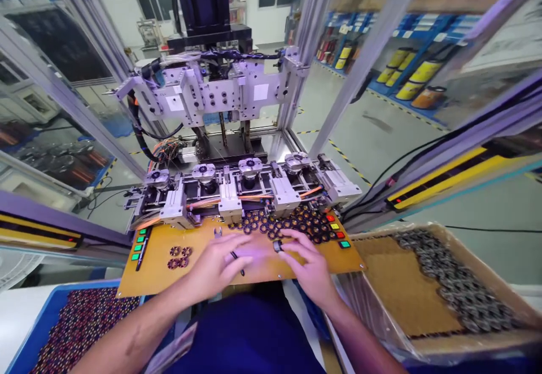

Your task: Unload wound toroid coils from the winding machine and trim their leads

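The right hand [310, 265] pinches a small black ring [277, 245] at its fingertips, over the orange board [158, 277]. At its 9 o'clock the left hand [215, 267] lies palm down on the board with a thin dark stick [237, 261] at its fingers; I cannot tell whether it grips it. A heap of rings [282, 224] lies at 12 o'clock, below the four-station machine [237, 185].

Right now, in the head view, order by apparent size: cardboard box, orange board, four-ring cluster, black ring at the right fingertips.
1-2. cardboard box and orange board: too close to rank.
3. four-ring cluster.
4. black ring.
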Demonstrator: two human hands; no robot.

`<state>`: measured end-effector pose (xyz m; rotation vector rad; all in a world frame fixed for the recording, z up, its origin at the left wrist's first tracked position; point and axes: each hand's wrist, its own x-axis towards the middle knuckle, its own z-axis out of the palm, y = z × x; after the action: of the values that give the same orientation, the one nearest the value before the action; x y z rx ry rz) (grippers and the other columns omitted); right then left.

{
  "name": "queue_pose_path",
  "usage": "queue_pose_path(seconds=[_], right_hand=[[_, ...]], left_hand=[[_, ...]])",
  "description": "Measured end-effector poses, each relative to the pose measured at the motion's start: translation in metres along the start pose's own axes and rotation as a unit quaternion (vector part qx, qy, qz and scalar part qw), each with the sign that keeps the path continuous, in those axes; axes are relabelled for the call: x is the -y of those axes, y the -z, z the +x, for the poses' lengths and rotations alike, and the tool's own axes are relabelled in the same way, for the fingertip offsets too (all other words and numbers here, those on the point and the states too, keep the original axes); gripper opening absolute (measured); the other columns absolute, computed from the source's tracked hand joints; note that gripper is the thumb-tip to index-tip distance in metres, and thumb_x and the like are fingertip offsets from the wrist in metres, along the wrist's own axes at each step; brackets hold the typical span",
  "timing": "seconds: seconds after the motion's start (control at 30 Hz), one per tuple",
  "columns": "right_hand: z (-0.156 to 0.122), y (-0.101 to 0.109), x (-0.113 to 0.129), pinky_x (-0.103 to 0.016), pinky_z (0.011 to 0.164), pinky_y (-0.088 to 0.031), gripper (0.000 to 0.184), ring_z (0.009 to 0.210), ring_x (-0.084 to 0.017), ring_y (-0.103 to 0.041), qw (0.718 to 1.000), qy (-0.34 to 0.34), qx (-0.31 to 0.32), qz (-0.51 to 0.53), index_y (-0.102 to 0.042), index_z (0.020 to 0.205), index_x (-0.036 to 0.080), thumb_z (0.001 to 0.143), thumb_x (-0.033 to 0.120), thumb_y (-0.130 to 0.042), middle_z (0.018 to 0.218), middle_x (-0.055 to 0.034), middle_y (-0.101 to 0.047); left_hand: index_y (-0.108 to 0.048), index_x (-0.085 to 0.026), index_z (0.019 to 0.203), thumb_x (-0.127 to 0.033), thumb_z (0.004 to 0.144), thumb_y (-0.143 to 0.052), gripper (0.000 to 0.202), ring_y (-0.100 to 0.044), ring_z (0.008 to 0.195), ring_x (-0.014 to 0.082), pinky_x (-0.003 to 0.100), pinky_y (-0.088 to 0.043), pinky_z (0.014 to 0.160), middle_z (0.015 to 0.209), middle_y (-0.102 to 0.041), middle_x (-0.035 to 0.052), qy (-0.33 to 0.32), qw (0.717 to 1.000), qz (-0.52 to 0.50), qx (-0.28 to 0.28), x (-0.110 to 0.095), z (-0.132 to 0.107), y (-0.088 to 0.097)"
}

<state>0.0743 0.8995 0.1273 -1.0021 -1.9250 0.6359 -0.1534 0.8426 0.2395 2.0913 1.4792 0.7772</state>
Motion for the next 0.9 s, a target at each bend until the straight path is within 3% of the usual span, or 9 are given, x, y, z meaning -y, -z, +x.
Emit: queue_pose_path(seconds=[0.1,0.2,0.27,0.33,0.5,0.57,0.67,0.8,0.9], right_hand=[[0.007,0.004,0.047,-0.041,0.095,-0.056,0.011,0.112,-0.024,-0.064,0.987,-0.024,0.024,0.160,-0.068,0.087,0.027,0.093,0.028,-0.059,0.123,-0.0084,-0.063],[0.014,0.003,0.075,-0.042,0.099,-0.053,0.008,0.115,-0.025,-0.062,0.946,-0.066,0.041,0.314,-0.070,0.083,0.028,0.089,0.032,-0.067,0.119,-0.0072,-0.065],[0.018,0.000,0.082,-0.040,0.098,-0.054,0.010,0.113,-0.024,-0.063,0.928,-0.078,0.059,0.359,-0.072,0.084,0.028,0.089,0.035,-0.067,0.118,-0.0074,-0.065],[0.021,-0.004,0.083,-0.038,0.097,-0.054,0.012,0.112,-0.024,-0.064,0.915,-0.086,0.087,0.384,-0.073,0.085,0.028,0.090,0.037,-0.066,0.118,-0.0076,-0.065],[0.040,0.001,0.082,-0.038,0.098,-0.053,0.015,0.109,-0.023,-0.064,0.923,-0.054,0.172,0.341,-0.075,0.085,0.025,0.090,0.037,-0.066,0.113,-0.0081,-0.067],[0.059,0.013,0.073,-0.037,0.093,-0.055,0.017,0.104,-0.023,-0.067,0.942,-0.021,0.184,0.280,-0.075,0.086,0.024,0.091,0.036,-0.064,0.109,-0.0085,-0.069],[0.108,0.041,0.040,-0.036,0.084,-0.058,0.021,0.094,-0.021,-0.069,0.981,0.048,0.145,0.119,-0.075,0.085,0.023,0.093,0.034,-0.059,0.104,-0.0076,-0.072],[0.186,0.079,-0.026,-0.046,0.095,-0.053,0.019,0.097,-0.026,-0.068,0.995,0.067,0.075,0.013,-0.075,0.080,0.020,0.087,0.032,-0.062,0.105,-0.0098,-0.072],[0.227,0.094,-0.064,-0.044,0.094,-0.053,0.016,0.094,-0.025,-0.068,0.994,0.076,0.070,-0.048,-0.075,0.079,0.018,0.084,0.025,-0.062,0.105,-0.0096,-0.072]], left_hand=[[-0.061,-0.019,0.129,-0.031,0.088,-0.066,0.043,-0.070,0.108,0.0240,0.038,-0.057,0.095,0.121,-0.072,0.0123,-0.015,0.997,-0.080,-0.007,-0.009,-0.001,-0.012],[-0.064,-0.017,0.126,-0.036,0.086,-0.068,0.044,-0.073,0.097,0.0231,0.033,-0.059,0.087,0.111,-0.076,0.0136,-0.063,0.992,-0.088,-0.069,-0.012,-0.005,-0.015],[-0.068,-0.015,0.117,-0.036,0.089,-0.064,0.035,-0.074,0.080,0.0205,0.030,-0.060,0.074,0.094,-0.077,0.0121,-0.080,0.990,-0.062,-0.093,-0.011,-0.009,-0.012],[-0.069,-0.015,0.115,-0.031,0.092,-0.061,0.029,-0.072,0.075,0.0195,0.029,-0.060,0.069,0.087,-0.076,0.0108,-0.099,0.989,-0.044,-0.097,-0.009,-0.012,-0.008],[-0.061,-0.020,0.130,-0.018,0.089,-0.063,0.041,-0.073,0.094,0.0205,0.029,-0.062,0.081,0.106,-0.076,0.0125,-0.124,0.985,-0.039,-0.114,-0.002,-0.018,-0.001],[-0.056,-0.023,0.136,-0.021,0.086,-0.068,0.051,-0.075,0.090,0.0194,0.027,-0.062,0.081,0.110,-0.076,0.0113,-0.092,0.986,-0.013,-0.139,0.005,-0.025,0.003],[-0.056,-0.027,0.136,-0.024,0.084,-0.072,0.055,-0.076,0.081,0.0175,0.024,-0.063,0.077,0.107,-0.078,0.0075,-0.026,0.981,0.044,-0.189,0.021,-0.045,0.013],[-0.067,-0.028,0.123,-0.029,0.082,-0.072,0.042,-0.078,0.081,0.0201,0.025,-0.064,0.077,0.102,-0.080,0.0036,0.051,0.966,0.092,-0.236,0.053,-0.084,0.027],[-0.072,-0.031,0.113,-0.038,0.080,-0.071,0.034,-0.078,0.078,0.0223,0.027,-0.065,0.074,0.101,-0.080,0.0002,0.118,0.953,0.109,-0.257,0.079,-0.111,0.032]])
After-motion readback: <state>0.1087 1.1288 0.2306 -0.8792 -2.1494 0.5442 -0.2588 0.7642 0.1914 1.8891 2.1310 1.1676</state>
